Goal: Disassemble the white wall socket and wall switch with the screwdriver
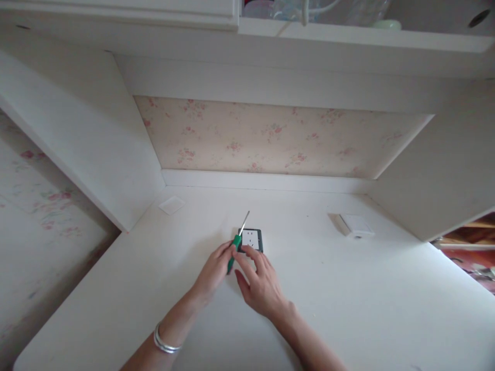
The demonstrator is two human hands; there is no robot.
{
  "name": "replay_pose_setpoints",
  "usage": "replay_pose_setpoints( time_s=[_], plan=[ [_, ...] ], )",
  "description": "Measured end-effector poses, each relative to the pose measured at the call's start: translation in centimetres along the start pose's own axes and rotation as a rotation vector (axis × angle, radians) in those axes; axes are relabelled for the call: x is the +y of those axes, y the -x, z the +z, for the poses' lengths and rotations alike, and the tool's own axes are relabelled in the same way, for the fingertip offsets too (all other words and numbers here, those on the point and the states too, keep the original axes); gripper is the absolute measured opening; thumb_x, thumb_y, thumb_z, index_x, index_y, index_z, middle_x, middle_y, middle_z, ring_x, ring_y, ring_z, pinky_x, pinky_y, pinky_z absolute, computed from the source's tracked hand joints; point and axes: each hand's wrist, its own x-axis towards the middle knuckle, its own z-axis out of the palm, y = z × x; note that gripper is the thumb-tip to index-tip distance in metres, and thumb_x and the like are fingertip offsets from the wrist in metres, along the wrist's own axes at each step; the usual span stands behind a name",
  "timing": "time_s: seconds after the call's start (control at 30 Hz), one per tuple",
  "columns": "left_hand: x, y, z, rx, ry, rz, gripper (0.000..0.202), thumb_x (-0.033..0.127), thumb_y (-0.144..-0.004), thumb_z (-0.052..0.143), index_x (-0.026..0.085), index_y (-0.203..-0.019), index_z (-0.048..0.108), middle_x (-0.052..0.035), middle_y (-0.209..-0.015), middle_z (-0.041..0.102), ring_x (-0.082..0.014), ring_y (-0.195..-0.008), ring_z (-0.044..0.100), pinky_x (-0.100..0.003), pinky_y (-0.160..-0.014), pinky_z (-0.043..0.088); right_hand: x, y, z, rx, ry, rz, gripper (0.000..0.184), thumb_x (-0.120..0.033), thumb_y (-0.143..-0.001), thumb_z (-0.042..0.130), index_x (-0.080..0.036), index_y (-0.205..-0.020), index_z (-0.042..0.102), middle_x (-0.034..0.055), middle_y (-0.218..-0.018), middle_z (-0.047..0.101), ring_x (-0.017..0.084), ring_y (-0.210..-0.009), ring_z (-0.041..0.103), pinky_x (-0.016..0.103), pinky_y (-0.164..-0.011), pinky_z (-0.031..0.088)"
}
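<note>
A screwdriver with a green handle and a bare metal shaft points up and away from me. My left hand is closed around its handle and wears a silver bangle at the wrist. Just beyond the fingers is a power socket with a white face and a dark frame; whether it rests on the desk or is partly held I cannot tell. My right hand has its fingers apart, with the fingertips at the socket's near edge and beside the screwdriver handle.
The white desk spreads under both hands. A white box lies at the right, and a flat white square plate at the back left. White side panels and an overhead shelf with objects on it enclose the space before floral wallpaper.
</note>
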Motion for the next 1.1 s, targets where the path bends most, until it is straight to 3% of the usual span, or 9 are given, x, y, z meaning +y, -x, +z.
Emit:
replay_pose_setpoints(
  time_s=[0.17,0.3,0.4,0.47,0.53,0.63,0.73,0.9,1.1],
  plan=[
    [2.0,2.7,3.3,-0.230,0.420,-0.035,0.056,0.055,-0.092,0.026,0.018,-0.122,0.055,-0.0105,-0.114,0.062,-0.0222,-0.107,0.056,-0.037,-0.093,0.043,0.2,-0.2,-1.2,-0.079,0.044,-0.041,0.076,-0.004,-0.070,0.046,-0.024,-0.142,0.030,0.0129,-0.137,0.042,0.030,-0.113,0.048,0.046,-0.085,0.048],
    [2.3,2.6,3.4,-0.370,0.377,0.009,0.060,0.055,-0.094,0.016,0.018,-0.122,0.055,-0.0107,-0.117,0.060,-0.0218,-0.107,0.054,-0.039,-0.093,0.042,1.1,0.7,-3.2,0.011,-0.108,0.018,0.060,-0.006,-0.076,0.047,-0.024,-0.133,0.040,0.0117,-0.125,0.053,0.027,-0.110,0.052,0.042,-0.087,0.047],
    [1.8,1.1,2.5,-0.282,0.110,0.140,0.050,0.052,-0.093,0.027,0.019,-0.116,0.058,-0.0102,-0.117,0.058,-0.0212,-0.104,0.053,-0.037,-0.090,0.044,1.6,0.6,-5.1,0.276,-0.319,0.293,0.034,-0.015,-0.081,0.054,-0.024,-0.113,0.049,0.0102,-0.109,0.061,0.023,-0.101,0.057,0.039,-0.083,0.049],
    [1.0,-0.5,1.7,-0.126,-0.102,0.255,0.044,0.051,-0.087,0.046,0.020,-0.118,0.055,-0.0101,-0.120,0.053,-0.0220,-0.108,0.051,-0.038,-0.094,0.042,2.1,-0.1,-6.5,0.448,-0.451,0.505,0.021,-0.023,-0.083,0.056,-0.023,-0.103,0.049,0.0071,-0.096,0.064,0.018,-0.079,0.062,0.031,-0.066,0.051],
    [0.0,-2.2,0.9,-0.018,-0.325,0.359,0.056,0.051,-0.076,0.062,0.021,-0.121,0.051,-0.0103,-0.126,0.047,-0.0256,-0.119,0.042,-0.042,-0.102,0.035,2.7,-1.3,-7.8,0.572,-0.564,0.621,0.016,-0.030,-0.083,0.058,-0.022,-0.093,0.048,0.0016,-0.080,0.064,0.010,-0.050,0.053,0.023,-0.045,0.042],
    [-1.8,-4.2,0.4,-0.014,-0.547,0.427,0.086,0.053,-0.063,0.073,0.021,-0.134,0.036,-0.0115,-0.136,0.037,-0.0293,-0.130,0.028,-0.046,-0.109,0.024,3.7,-3.4,-9.1,0.674,-0.634,0.685,0.024,-0.037,-0.080,0.062,-0.022,-0.084,0.044,-0.0041,-0.063,0.061,0.006,-0.037,0.041,0.018,-0.034,0.029],
    [-3.3,-5.5,0.7,-0.058,-0.665,0.437,0.100,0.055,-0.060,0.074,0.019,-0.139,0.026,-0.0141,-0.143,0.029,-0.0311,-0.134,0.023,-0.046,-0.110,0.025,4.3,-5.1,-9.2,0.680,-0.664,0.702,0.029,-0.041,-0.078,0.063,-0.023,-0.083,0.042,-0.0052,-0.062,0.060,0.005,-0.035,0.041,0.018,-0.031,0.027],
    [-4.8,-6.4,1.6,-0.017,-0.749,0.482,0.093,0.049,-0.063,0.075,0.019,-0.138,0.028,-0.0140,-0.140,0.034,-0.0301,-0.129,0.034,-0.044,-0.107,0.031,4.8,-6.4,-8.2,0.595,-0.700,0.729,0.029,-0.043,-0.080,0.061,-0.024,-0.086,0.040,-0.0069,-0.059,0.058,0.006,-0.034,0.043,0.017,-0.029,0.027],
    [-5.0,-6.2,1.9,0.048,-0.782,0.493,0.090,0.050,-0.067,0.072,0.020,-0.138,0.027,-0.0145,-0.141,0.035,-0.0308,-0.126,0.039,-0.044,-0.103,0.036,5.3,-7.3,-7.2,0.474,-0.683,0.758,0.029,-0.042,-0.079,0.062,-0.024,-0.084,0.039,-0.0060,-0.061,0.060,0.005,-0.032,0.039,0.018,-0.029,0.028]
  ],
)
